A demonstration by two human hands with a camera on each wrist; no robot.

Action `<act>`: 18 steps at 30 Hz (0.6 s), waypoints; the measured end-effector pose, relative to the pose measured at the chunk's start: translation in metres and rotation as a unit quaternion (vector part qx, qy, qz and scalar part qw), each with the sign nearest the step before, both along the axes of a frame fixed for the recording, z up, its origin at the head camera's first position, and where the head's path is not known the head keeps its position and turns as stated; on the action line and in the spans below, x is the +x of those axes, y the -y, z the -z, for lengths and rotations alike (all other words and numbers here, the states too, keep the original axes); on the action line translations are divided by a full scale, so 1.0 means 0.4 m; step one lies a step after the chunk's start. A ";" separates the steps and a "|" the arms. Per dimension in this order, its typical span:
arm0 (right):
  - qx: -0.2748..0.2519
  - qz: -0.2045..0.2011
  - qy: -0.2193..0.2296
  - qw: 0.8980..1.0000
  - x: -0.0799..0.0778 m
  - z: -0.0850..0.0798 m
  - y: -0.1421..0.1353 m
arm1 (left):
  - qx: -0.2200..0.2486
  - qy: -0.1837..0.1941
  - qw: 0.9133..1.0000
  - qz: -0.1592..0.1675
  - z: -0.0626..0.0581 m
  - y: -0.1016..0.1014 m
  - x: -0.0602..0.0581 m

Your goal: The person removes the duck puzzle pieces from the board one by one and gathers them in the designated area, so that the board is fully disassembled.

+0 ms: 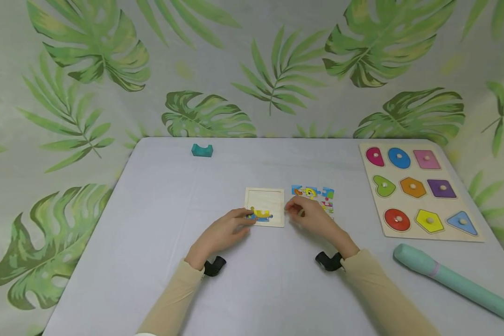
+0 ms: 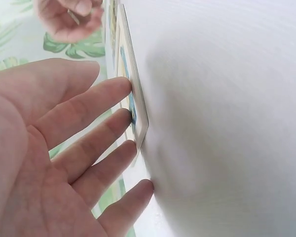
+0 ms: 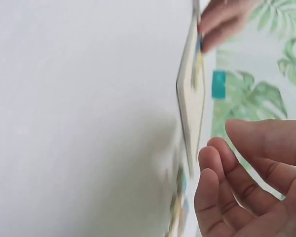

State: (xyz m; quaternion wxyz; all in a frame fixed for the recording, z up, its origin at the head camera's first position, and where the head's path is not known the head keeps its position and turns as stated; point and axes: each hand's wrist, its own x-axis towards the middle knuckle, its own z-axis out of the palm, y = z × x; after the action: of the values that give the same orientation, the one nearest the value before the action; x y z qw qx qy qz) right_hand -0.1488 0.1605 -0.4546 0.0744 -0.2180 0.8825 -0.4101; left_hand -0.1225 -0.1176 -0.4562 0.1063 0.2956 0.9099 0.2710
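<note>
A small square wooden puzzle tray (image 1: 275, 198) lies on the table, with yellow and blue jigsaw pieces (image 1: 262, 215) along its lower left inside. My left hand (image 1: 227, 227) reaches in from the left, its extended fingertips resting at the tray's edge and on those pieces. At the tray's right edge hovers my right hand (image 1: 312, 218), with fingers loosely bent. In the right wrist view a gap shows between its thumb (image 3: 261, 138) and fingers, with nothing held there. Loose jigsaw pieces (image 1: 311, 191) with a duck's face lie beyond the right hand, which partly covers them.
At the right is a wooden board (image 1: 396, 179) of colourful knobbed shapes. A mint-green stick-like object (image 1: 458, 282) lies at the front right. Towards the back left sits a teal block (image 1: 202, 150) with a curved notch. Leaf-printed cloth rises behind the white table (image 1: 151, 196).
</note>
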 end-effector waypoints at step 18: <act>-0.003 -0.022 0.008 1.000 -0.021 0.022 0.142 | 0.015 -0.006 1.000 0.000 0.008 -0.001 -0.006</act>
State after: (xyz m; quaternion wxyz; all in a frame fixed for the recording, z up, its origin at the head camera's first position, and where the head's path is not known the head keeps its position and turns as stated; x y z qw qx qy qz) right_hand -0.1571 0.1038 -0.4633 0.0902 -0.2343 0.8753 -0.4132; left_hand -0.1251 -0.1170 -0.4593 0.0963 0.2988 0.9062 0.2832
